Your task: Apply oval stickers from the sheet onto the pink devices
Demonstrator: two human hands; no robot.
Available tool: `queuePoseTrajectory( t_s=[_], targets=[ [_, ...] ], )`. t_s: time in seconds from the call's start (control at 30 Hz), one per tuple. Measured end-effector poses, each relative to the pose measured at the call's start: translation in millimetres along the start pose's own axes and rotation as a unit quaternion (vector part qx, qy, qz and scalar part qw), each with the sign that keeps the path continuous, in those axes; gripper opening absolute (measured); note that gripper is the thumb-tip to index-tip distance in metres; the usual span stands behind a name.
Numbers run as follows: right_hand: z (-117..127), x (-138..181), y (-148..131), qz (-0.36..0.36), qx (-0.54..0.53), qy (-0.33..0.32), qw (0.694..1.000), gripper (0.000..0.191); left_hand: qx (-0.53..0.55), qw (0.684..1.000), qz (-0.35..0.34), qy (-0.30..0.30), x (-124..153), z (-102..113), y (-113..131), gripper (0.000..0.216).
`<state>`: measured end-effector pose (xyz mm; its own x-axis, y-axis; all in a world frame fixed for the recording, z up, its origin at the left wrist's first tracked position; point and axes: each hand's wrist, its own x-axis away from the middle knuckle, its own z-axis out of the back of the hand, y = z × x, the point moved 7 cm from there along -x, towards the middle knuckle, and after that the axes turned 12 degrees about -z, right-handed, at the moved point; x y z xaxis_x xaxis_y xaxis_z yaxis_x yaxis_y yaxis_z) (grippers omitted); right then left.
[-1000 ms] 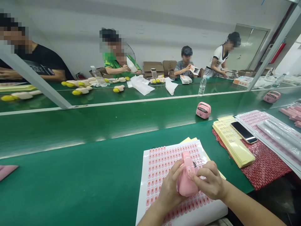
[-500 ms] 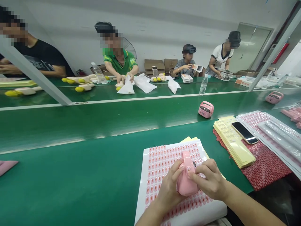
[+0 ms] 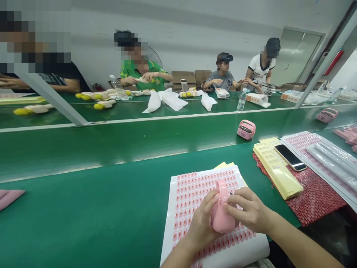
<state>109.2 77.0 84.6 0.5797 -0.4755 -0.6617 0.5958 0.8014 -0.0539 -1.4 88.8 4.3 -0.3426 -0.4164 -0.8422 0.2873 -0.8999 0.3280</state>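
Note:
My left hand [image 3: 201,219] is wrapped round a small pink device with a loop handle [image 3: 222,217], holding it tilted above a sticker sheet. From the other side my right hand [image 3: 249,210] closes on it, the fingertips pressed to the side just below the handle. Part of a dark panel on the device shows beside the right fingers; whether a sticker lies under them is hidden. The white sheet [image 3: 167,227] beneath carries rows of small oval pink stickers with red centres, and its near edge curls up.
A similar pink device [image 3: 246,130] stands on the green belt [image 3: 167,137] ahead. To the right are yellow sticker strips [image 3: 275,173], a phone [image 3: 290,157], red bubble wrap [image 3: 318,199] and bagged sheets [image 3: 331,163]. A pink piece [image 3: 11,198] lies far left. Several co-workers sit or stand opposite.
My right fingers have shifted slightly on the pink device; both hands stay on it. The device on the belt has moved a little right. Across the belt, a co-worker has lifted an item from the table.

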Motion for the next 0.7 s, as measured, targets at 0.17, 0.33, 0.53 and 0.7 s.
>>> queuePoseTrajectory(
  t_s=[0.17, 0.33, 0.53, 0.7],
  targets=[
    [4, 0, 2, 0.004, -0.007, -0.004, 1.000, 0.016, -0.008, 1.000, 0.008, -0.015, -1, -1, 0, 0.086],
    [4, 7, 11, -0.053, -0.173, -0.043, 0.983, 0.019, -0.017, 0.999, -0.003, -0.032, -4, -1, 3, 0.079],
    [-5, 23, 59, -0.274, -0.246, 0.027, 0.929, 0.029, -0.002, 0.998, 0.025, -0.053, 1, -1, -1, 0.085],
    [-35, 37, 88, -0.402, -0.279, 0.000, 0.872, 0.029, 0.037, 0.998, 0.038, -0.020, 5, -1, -2, 0.096]
  ],
)
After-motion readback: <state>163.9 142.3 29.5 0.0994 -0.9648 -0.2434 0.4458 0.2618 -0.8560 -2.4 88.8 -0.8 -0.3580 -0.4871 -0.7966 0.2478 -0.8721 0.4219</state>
